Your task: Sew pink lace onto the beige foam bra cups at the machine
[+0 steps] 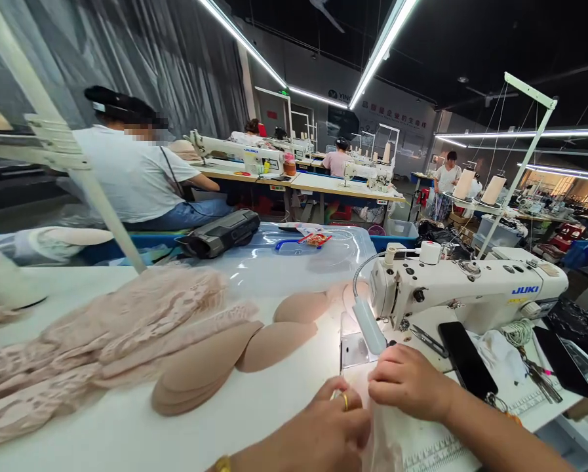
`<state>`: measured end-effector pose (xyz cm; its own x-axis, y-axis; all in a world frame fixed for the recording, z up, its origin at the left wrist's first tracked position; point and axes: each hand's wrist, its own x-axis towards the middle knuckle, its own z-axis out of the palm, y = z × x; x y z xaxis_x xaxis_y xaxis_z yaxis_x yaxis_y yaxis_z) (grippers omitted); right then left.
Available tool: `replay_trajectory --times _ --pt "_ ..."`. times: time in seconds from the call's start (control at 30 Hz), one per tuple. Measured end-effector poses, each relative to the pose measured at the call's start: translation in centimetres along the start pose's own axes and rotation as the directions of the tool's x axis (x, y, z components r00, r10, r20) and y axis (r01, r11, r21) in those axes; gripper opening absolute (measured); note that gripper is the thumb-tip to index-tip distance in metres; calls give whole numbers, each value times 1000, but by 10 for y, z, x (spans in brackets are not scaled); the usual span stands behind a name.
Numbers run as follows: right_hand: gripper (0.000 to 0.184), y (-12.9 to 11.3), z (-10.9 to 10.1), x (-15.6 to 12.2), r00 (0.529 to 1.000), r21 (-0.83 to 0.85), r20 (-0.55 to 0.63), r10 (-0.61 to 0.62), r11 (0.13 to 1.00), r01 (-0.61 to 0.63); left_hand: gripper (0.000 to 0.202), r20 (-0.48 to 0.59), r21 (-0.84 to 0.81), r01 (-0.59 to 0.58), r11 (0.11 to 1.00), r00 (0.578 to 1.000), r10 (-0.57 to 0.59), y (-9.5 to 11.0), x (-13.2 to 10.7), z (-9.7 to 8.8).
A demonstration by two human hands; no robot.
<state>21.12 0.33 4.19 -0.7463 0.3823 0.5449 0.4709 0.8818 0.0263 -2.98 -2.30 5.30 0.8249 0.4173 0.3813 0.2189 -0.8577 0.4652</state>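
A piece of sheer pale beige fabric [386,440] lies at the table's front, just before the needle area of the white sewing machine [451,288]. My left hand [330,426], wearing a gold ring, is closed with its fingertips pinching this fabric. Close beside it, my right hand [409,381] has its fingers curled down on the fabric, near the metal needle plate [355,351]. A small lamp [370,326] on a bent neck lights that spot. Beige bra cups [195,364] lie stacked to the left, next to a heap of beige lace fabric [126,321].
Right of the needle lie thread snips [429,341], a black phone [467,357] and a tangle of cord [517,333]. A clear plastic lid [254,262] carries a red packet [316,240] and a dark device [222,234]. A co-worker [131,170] sits behind at left.
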Motion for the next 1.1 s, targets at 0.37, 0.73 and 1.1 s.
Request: replay_trajectory --times 0.37,0.73,1.1 --pt "26 17 -2 -5 983 142 93 158 975 -170 10 28 192 241 951 968 -251 -42 14 37" --pt "24 23 0 -8 925 19 196 324 942 -334 12 -237 16 286 958 932 -274 -46 15 63" --pt "29 23 -3 -7 907 -24 222 359 931 -363 17 -143 -25 329 944 933 -329 -42 17 60"
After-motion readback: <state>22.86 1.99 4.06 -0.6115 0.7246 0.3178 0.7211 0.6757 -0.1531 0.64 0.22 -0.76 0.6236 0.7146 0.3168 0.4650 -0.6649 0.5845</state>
